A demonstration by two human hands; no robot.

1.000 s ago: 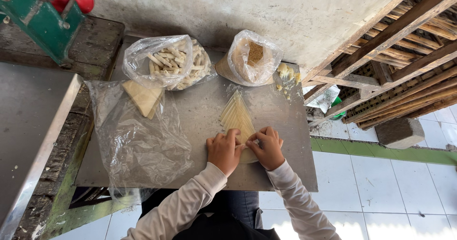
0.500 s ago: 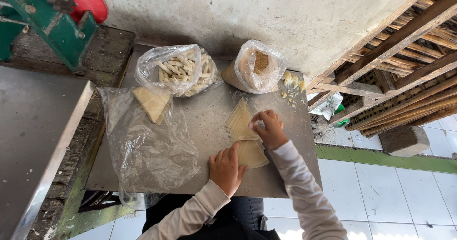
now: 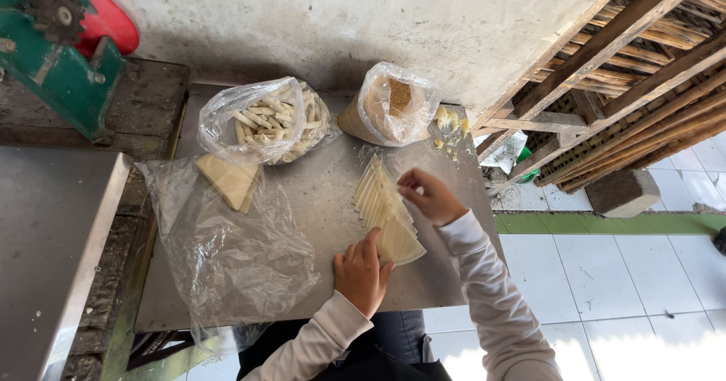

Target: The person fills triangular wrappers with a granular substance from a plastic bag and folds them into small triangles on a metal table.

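A row of pale yellow triangular wrapper sheets (image 3: 386, 211) lies fanned out on the grey metal tabletop (image 3: 325, 192). My left hand (image 3: 361, 271) rests flat at the near end of the row, fingers touching the closest sheet. My right hand (image 3: 425, 194) is at the far right side of the row, fingertips pinched on a sheet's edge. A clear plastic bag (image 3: 227, 245) spreads over the left of the table, with more triangular sheets (image 3: 229, 181) at its top.
At the back stand a bag of pale rolled sticks (image 3: 265, 120) and a bag of brown crumbs (image 3: 393, 105). A green and red machine (image 3: 60, 41) sits at upper left, a steel surface (image 3: 45, 252) at left. Wooden slats (image 3: 628, 71) and white floor tiles (image 3: 628, 290) lie to the right.
Both hands began together at the near end of the sheets. My right hand has moved up along the row, spreading the sheets out. My left hand stayed near the front end.
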